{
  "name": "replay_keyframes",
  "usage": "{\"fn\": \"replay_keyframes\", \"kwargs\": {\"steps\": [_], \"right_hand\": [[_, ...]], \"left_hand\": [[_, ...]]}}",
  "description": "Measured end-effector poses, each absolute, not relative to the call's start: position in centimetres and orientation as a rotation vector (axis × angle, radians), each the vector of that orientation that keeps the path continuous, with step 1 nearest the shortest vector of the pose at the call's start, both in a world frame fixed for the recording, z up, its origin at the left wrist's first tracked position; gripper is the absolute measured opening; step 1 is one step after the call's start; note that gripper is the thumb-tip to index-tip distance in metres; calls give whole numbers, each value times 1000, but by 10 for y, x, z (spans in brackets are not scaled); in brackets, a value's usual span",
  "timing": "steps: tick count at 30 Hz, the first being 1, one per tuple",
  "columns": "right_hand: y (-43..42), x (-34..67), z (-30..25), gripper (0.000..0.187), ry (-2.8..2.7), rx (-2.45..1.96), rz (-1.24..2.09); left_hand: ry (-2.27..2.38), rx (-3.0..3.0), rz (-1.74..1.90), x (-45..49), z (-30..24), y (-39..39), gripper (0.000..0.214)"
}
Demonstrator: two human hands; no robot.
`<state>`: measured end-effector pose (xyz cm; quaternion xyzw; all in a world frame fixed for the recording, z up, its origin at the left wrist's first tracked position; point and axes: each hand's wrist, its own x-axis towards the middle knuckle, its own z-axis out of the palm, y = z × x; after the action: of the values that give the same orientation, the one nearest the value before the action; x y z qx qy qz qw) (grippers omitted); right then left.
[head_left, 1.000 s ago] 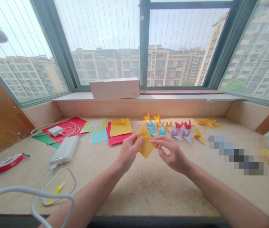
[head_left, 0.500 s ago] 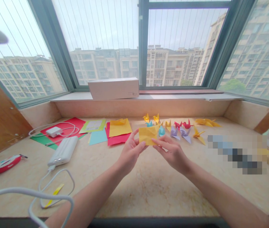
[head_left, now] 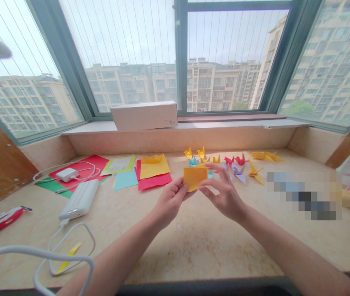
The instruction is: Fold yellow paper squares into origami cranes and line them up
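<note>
A thin, matte yellow paper (head_left: 195, 178), folded into a flat, nearly square piece with crisp edges, is held up just to the right of, and a little nearer than, the paper stack (head_left: 154, 167), whose yellow sheet lies over red ones. Its broad face turns toward the wearer, its top edge runs almost level from left to right, and neither side is clearly longer, so no long axis stands out. The left hand (head_left: 171, 197) pinches the lower left corner, thumb in front. The right hand (head_left: 224, 190) has thumb and forefinger parted in a curve by the right edge; whether the fingertips touch it cannot be made out. Right of the stack stand sharp-creased paper cranes (head_left: 239, 174) in yellow, turquoise, red and lilac; left of it lies a smooth white power bank (head_left: 80, 199) on the marbled table (head_left: 175, 255).
</note>
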<state>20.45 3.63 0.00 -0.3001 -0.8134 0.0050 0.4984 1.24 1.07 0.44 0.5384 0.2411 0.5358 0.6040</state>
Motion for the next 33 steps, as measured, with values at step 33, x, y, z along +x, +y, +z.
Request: {"fn": "replay_keyframes", "kwargs": {"steps": [33], "right_hand": [[43, 193, -4, 17, -1490, -700, 808]], "left_hand": [[940, 1464, 1219, 18, 0, 0, 26]]}}
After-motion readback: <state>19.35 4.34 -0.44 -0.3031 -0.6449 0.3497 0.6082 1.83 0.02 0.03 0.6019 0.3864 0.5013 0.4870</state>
